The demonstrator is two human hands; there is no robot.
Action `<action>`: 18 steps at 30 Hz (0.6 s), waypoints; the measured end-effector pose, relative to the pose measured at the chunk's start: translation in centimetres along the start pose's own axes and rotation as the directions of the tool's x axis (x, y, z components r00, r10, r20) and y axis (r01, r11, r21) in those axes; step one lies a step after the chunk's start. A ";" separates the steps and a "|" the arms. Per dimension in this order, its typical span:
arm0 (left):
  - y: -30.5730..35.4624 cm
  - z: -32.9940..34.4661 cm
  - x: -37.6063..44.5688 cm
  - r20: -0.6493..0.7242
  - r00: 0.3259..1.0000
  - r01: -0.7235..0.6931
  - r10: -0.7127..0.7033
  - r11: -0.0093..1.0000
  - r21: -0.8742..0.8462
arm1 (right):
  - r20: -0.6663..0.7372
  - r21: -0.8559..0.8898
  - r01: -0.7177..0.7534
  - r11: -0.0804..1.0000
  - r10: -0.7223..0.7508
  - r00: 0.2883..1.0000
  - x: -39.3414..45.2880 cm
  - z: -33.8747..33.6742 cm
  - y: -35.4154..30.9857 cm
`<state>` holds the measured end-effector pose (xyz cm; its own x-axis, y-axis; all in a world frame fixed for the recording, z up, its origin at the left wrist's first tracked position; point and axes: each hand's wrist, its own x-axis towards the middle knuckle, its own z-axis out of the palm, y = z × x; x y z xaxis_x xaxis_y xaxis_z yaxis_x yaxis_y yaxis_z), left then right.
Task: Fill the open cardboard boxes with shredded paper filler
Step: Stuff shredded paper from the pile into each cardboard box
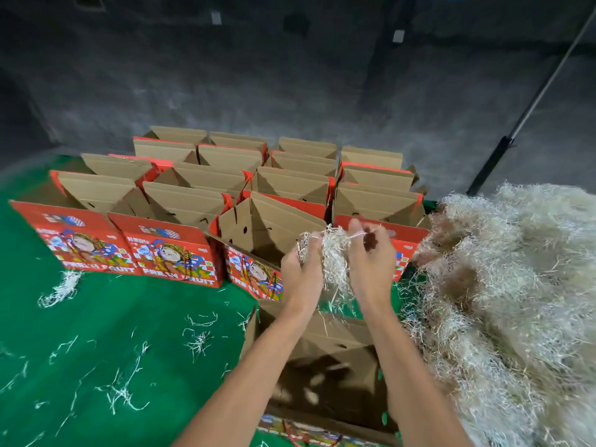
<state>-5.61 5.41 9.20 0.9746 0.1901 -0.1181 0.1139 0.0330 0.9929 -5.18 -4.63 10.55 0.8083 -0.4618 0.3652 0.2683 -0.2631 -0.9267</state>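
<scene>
**A:** Why are the two hands so close together?

**B:** The left hand [301, 272] and right hand [371, 262] each curl their fingers into one tuft of shredded paper [333, 253] and hold it between them, probably teasing it apart so it falls loose rather than as a lump.

**A:** And why there?

**B:** They hover above the near open box [325, 366], which looks nearly empty inside, so I judge that one is being filled.

**A:** The supply?

**B:** The big filler heap [516, 285] lies just to the right, within easy reach.

**A:** The rest?

**B:** The other boxes [200, 201] stand in rows with flaps up on the green floor covering [96, 317], ready for their turn. Stray strands [58, 291] lie scattered.
</scene>
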 end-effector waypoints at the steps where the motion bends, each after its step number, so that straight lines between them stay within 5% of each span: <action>1: 0.0 0.2 0.2 -0.031 0.999 0.006 -0.009 0.997 -0.071 | -0.001 0.050 -0.072 0.996 0.072 0.997 -1.1 0.2 0.6; 4: -0.3 1.0 -0.1 -0.036 0.999 0.025 -0.032 0.984 -0.177 | -0.003 0.123 -0.248 0.961 0.251 0.968 -3.4 1.6 1.3; 8: -1.3 1.0 -0.2 0.038 0.999 -0.037 0.037 0.999 -0.012 | -0.051 0.122 -0.236 0.964 0.244 0.969 -3.2 1.2 1.4; 12: -1.2 0.2 0.7 0.091 0.989 0.121 -0.115 0.991 -0.061 | 0.027 -0.106 -0.195 0.975 0.199 0.980 -2.6 0.3 1.9; 18: -0.5 -0.5 2.1 0.120 0.959 0.273 -0.256 0.948 -0.161 | 0.070 -0.024 -0.245 0.969 0.246 0.967 -2.4 -0.5 1.9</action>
<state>-3.70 6.33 8.44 0.9288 0.0562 -0.3662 0.3432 0.2412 0.9078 -6.88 -4.41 7.91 0.8840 -0.4521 0.1187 0.0494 -0.1623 -0.9855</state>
